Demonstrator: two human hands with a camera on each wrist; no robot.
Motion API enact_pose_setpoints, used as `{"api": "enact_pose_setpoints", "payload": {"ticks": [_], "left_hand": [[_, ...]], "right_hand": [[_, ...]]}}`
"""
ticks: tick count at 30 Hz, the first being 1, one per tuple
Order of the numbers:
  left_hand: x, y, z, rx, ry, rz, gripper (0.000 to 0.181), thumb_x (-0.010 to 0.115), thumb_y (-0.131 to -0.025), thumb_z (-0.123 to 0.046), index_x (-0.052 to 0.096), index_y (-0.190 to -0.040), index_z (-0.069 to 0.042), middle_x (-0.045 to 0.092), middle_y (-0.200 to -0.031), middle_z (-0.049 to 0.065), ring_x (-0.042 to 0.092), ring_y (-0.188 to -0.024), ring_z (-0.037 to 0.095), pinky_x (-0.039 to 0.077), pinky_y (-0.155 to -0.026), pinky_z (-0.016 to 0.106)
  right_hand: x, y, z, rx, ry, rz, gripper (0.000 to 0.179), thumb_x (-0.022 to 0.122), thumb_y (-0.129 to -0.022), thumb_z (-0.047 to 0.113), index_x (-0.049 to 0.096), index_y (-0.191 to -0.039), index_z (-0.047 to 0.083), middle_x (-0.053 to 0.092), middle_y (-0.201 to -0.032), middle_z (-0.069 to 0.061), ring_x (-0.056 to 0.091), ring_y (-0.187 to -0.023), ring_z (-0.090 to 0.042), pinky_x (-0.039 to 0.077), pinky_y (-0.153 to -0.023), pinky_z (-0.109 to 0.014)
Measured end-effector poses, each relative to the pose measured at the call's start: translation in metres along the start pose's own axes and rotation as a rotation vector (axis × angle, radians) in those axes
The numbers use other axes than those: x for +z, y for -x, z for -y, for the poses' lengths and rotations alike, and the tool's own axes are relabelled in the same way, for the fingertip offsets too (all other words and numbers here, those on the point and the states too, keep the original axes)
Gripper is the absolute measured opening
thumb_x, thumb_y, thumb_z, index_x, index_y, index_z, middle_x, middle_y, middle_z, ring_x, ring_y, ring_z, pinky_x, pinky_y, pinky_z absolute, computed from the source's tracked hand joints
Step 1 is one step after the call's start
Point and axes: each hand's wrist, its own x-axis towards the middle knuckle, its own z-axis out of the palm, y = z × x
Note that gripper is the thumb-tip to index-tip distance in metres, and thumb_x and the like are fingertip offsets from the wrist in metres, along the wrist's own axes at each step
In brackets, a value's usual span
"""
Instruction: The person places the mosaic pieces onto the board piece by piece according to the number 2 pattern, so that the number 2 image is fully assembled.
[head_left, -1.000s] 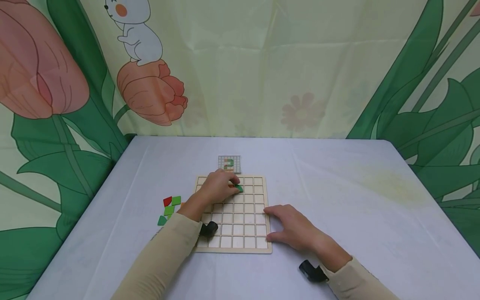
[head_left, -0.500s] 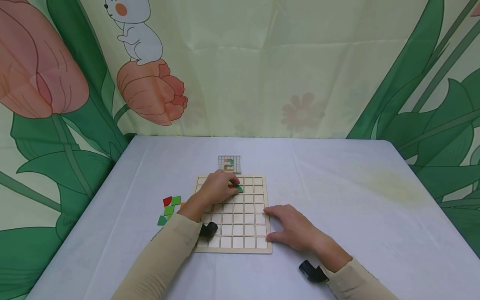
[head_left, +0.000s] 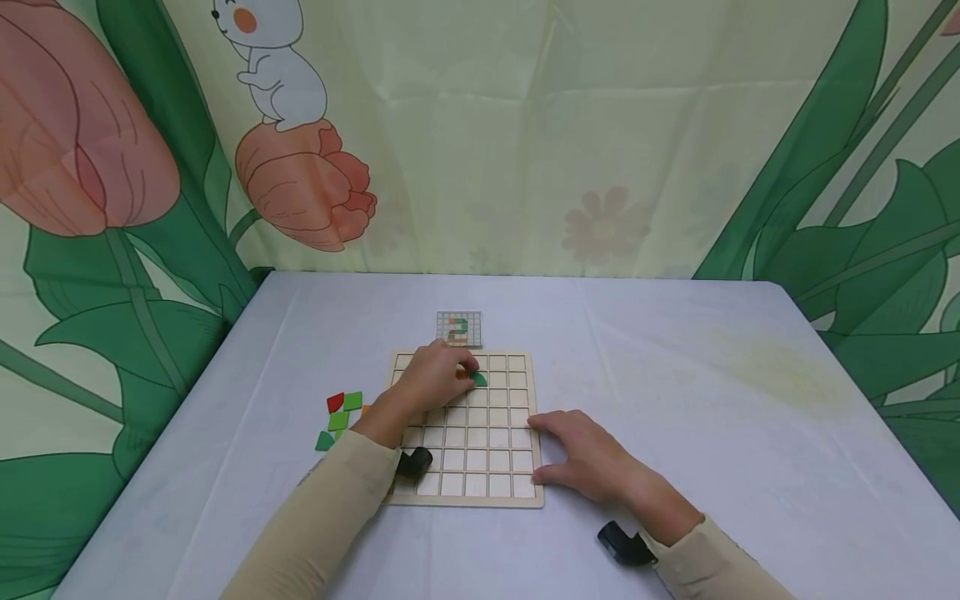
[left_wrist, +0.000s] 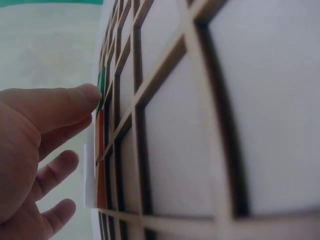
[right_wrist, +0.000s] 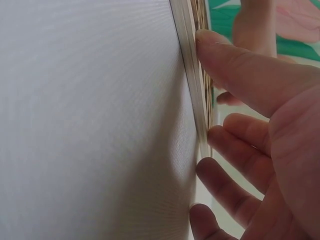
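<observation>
A wooden grid board (head_left: 477, 502) lies flat on the table. Over its far rows, my left hand (head_left: 431, 375) pinches a green quarter-round tile (head_left: 479, 380) between thumb and forefinger, right at a grid cell. In the left wrist view the thumb tip meets the green tile (left_wrist: 102, 82), while the other fingers hang loosely bent. Orange-red tiles (left_wrist: 100, 135) sit in cells beside it, mostly hidden by the hand in the head view. My right hand (head_left: 588, 454) rests at the board's right side, thumb and forefinger spread along the edge (right_wrist: 192, 80).
Left of the board lie several loose tiles, among them a red one (head_left: 335, 403) and light green ones (head_left: 339, 421), partly behind the left sleeve. A small pattern card (head_left: 459, 328) with a coloured figure on a grid lies beyond the board's far edge. White cloth (head_left: 675, 375) covers the table.
The green tile has settled from slightly tilted to flatter at its cell. The left hand has shifted only a little; the right hand and board stay where they were.
</observation>
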Motion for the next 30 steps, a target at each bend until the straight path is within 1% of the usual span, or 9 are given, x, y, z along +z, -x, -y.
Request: {"api": "enact_pose_setpoints", "payload": {"ticks": [4,7,12,18,23,27,30], "left_hand": [[-0.005,0.005,0.001,-0.033,0.01,-0.007,0.018,0.077,-0.09,-0.022,0.076,-0.108,-0.02,0.069,-0.105,-0.007,0.055,-0.1,0.02,0.045,-0.087,0.04],[-0.009,0.01,0.003,-0.045,0.023,-0.019,0.017,0.075,-0.091,-0.02,0.075,-0.108,-0.019,0.068,-0.103,-0.006,0.055,-0.102,0.022,0.045,-0.087,0.042],[-0.016,0.018,0.01,-0.057,0.034,-0.026,0.018,0.075,-0.091,-0.022,0.075,-0.108,-0.018,0.065,-0.1,-0.005,0.054,-0.101,0.023,0.046,-0.084,0.042],[-0.022,0.028,0.019,-0.093,0.02,-0.038,0.02,0.076,-0.09,-0.024,0.075,-0.109,-0.017,0.067,-0.103,-0.003,0.054,-0.106,0.024,0.046,-0.088,0.043],[-0.029,0.039,0.028,-0.15,0.023,-0.034,0.024,0.076,-0.091,-0.025,0.075,-0.112,-0.015,0.065,-0.107,0.001,0.054,-0.108,0.027,0.048,-0.087,0.044],[-0.035,0.049,0.038,-0.185,0.032,-0.028,0.026,0.075,-0.092,-0.025,0.074,-0.115,-0.015,0.064,-0.11,0.004,0.053,-0.11,0.028,0.049,-0.088,0.046],[-0.038,0.055,0.046,-0.195,0.03,-0.033,0.026,0.075,-0.092,-0.025,0.074,-0.115,-0.014,0.063,-0.111,0.006,0.053,-0.109,0.029,0.049,-0.087,0.047]], "right_hand": [[0.001,0.0,0.0,0.001,0.0,-0.001,0.064,0.083,-0.08,0.024,0.058,-0.135,0.002,0.059,-0.133,-0.012,0.05,-0.125,-0.035,0.039,-0.105,-0.051],[0.001,0.0,-0.001,-0.002,0.002,-0.002,0.064,0.083,-0.08,0.024,0.058,-0.135,0.002,0.059,-0.133,-0.012,0.05,-0.126,-0.035,0.039,-0.105,-0.051],[0.001,0.0,-0.001,-0.002,0.003,-0.006,0.064,0.084,-0.08,0.024,0.058,-0.134,0.001,0.059,-0.133,-0.013,0.05,-0.126,-0.035,0.039,-0.105,-0.051],[0.001,0.001,-0.001,0.009,0.001,-0.002,0.063,0.083,-0.08,0.024,0.058,-0.134,0.002,0.059,-0.133,-0.012,0.05,-0.125,-0.034,0.04,-0.105,-0.051],[0.0,0.001,0.0,0.01,-0.002,0.001,0.063,0.083,-0.081,0.022,0.058,-0.135,0.002,0.058,-0.134,-0.011,0.049,-0.126,-0.034,0.039,-0.105,-0.051],[0.0,0.001,0.0,0.003,0.003,0.003,0.063,0.083,-0.081,0.023,0.058,-0.135,0.002,0.058,-0.134,-0.012,0.049,-0.127,-0.035,0.039,-0.105,-0.051],[0.0,0.001,0.0,-0.002,0.005,0.002,0.063,0.083,-0.081,0.023,0.058,-0.135,0.002,0.058,-0.134,-0.012,0.05,-0.126,-0.034,0.039,-0.105,-0.05]]}}
